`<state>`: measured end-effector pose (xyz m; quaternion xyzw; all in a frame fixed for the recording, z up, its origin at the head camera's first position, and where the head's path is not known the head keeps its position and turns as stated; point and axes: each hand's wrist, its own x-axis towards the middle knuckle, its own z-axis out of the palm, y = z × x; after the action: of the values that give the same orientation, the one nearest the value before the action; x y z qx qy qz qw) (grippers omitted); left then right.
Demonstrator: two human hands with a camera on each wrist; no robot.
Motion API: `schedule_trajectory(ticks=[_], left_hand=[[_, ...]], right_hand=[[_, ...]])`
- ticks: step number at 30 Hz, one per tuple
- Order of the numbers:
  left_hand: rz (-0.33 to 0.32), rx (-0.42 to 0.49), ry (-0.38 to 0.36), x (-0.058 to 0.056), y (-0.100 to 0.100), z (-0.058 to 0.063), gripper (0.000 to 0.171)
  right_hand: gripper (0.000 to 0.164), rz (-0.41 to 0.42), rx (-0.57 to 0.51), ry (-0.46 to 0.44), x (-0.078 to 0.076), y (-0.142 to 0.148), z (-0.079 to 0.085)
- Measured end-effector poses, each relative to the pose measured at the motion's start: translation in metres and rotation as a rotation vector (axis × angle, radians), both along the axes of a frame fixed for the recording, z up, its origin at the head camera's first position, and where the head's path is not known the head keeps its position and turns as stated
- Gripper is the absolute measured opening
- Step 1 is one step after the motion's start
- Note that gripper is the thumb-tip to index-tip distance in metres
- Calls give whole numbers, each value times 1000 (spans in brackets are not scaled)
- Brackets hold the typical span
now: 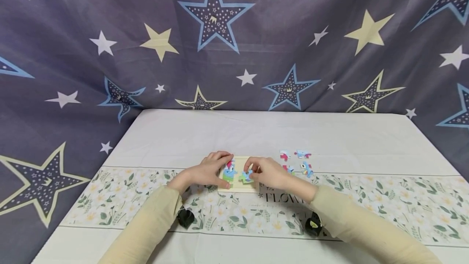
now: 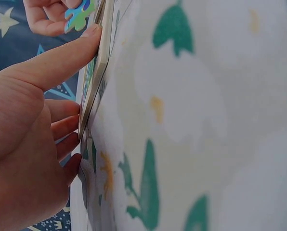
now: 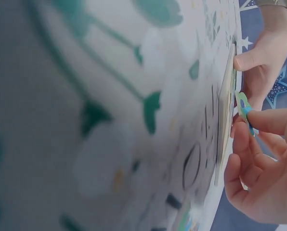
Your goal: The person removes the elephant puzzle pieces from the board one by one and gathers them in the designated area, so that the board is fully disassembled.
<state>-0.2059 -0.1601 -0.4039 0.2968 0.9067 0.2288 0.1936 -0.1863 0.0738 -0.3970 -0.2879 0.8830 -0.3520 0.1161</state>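
A pale wooden puzzle board (image 1: pixel 239 190) lies on the table, with colourful pieces joined along its left side (image 1: pixel 229 171). My left hand (image 1: pixel 209 169) spans that side: the thumb rests on the board's front edge and the other fingers touch its side, as the left wrist view shows. Over the bare right part of the board, my right hand (image 1: pixel 269 172) pinches a blue and green puzzle piece (image 3: pixel 243 103) between thumb and fingers. The piece is tilted in the right wrist view. Whether it touches the board, I cannot tell.
Several loose puzzle pieces (image 1: pixel 302 154) lie right of the board, some partly behind my right hand. A floral printed band (image 1: pixel 366 199) with dark lettering crosses the white tablecloth (image 1: pixel 205 133). A star-patterned curtain (image 1: pixel 234 64) hangs behind the table.
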Motion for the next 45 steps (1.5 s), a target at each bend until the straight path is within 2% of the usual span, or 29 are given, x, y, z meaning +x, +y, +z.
schedule_trajectory(ticks=[8, 17, 26, 39, 45], left_hand=[[-6, 2, 7, 0, 0, 2, 90], [-15, -7, 15, 1, -1, 1, 91], [-16, 4, 20, 0, -1, 0, 91], [-13, 2, 12, 1, 0, 1, 90], [-9, 5, 11, 1, 0, 1, 90]], right_hand=[[13, -11, -25, 3, 2, 18, 7], [14, -54, -30, 14, 4, 43, 4], [13, -84, -46, -37, 9, 65, 8], [11, -126, -27, -11, 15, 93, 5], [11, -162, -20, -31, 19, 106, 6]])
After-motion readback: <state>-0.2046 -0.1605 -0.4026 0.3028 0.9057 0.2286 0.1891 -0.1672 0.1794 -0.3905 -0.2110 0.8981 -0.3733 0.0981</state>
